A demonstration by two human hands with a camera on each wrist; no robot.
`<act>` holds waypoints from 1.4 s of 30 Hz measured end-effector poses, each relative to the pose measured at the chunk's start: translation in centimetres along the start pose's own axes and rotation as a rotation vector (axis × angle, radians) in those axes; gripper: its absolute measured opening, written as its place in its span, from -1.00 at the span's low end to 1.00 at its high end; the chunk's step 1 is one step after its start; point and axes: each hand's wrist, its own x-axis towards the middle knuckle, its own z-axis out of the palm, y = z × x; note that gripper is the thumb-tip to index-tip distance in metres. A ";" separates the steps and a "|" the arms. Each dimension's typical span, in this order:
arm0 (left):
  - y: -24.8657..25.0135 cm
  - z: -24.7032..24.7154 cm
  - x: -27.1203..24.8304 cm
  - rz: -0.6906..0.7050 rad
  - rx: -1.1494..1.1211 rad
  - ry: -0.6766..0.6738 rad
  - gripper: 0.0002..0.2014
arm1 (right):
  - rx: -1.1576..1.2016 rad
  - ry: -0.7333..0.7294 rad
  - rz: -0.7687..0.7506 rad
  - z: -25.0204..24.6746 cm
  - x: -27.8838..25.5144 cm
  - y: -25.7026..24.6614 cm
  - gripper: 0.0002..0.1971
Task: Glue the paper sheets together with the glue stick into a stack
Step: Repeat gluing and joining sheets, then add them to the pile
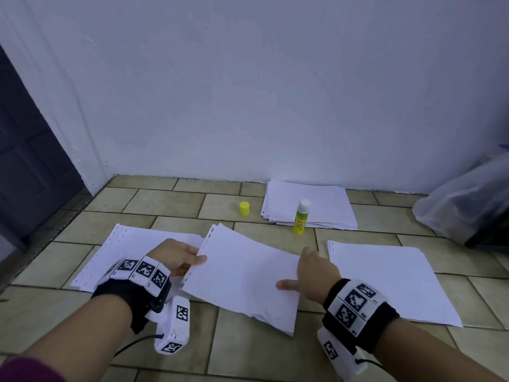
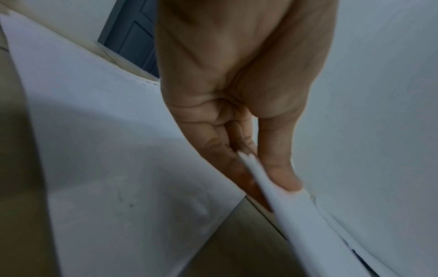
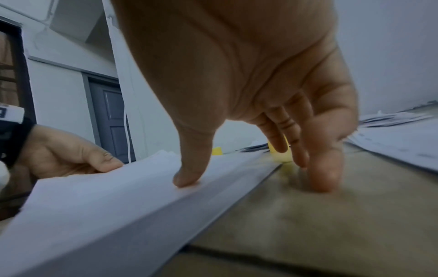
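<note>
A few white paper sheets (image 1: 242, 274) lie askew on the tiled floor in the middle, their left edge lifted. My left hand (image 1: 192, 261) pinches that left edge between thumb and fingers; the left wrist view shows the sheets' edge (image 2: 296, 215) in the pinch. My right hand (image 1: 305, 271) is at the sheets' right edge, its thumb (image 3: 187, 178) pressing on top and straight fingers (image 3: 320, 176) touching the floor beside them. The glue stick (image 1: 301, 217) stands upright and uncapped farther back. Its yellow cap (image 1: 244, 208) sits to the left of it.
More paper piles lie around: one under my left hand (image 1: 132, 244), one at the right (image 1: 385, 279), one at the back by the wall (image 1: 316, 202). A clear plastic bag (image 1: 468, 205) sits far right, a dark door (image 1: 33, 161) far left.
</note>
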 end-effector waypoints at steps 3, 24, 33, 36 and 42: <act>-0.3 0.1 -0.1 0.031 -0.090 -0.028 -0.84 | 0.239 -0.064 0.002 0.0 1.0 0.3 -0.31; 0.2 0.7 1.0 -0.152 -0.146 -0.050 -0.51 | 0.860 -0.025 -0.051 0.4 1.8 1.7 -0.71; -0.1 0.1 1.1 -0.016 -0.003 0.010 -0.86 | 0.763 -0.032 -0.067 1.1 1.4 2.2 -0.80; 0.2 -0.1 1.3 -0.010 0.058 0.042 -0.85 | 0.709 -0.001 -0.083 1.2 1.6 1.9 -0.76; -0.1 -0.3 1.0 -0.063 -0.075 0.003 -0.86 | 0.728 0.017 -0.102 0.8 1.5 1.7 -0.70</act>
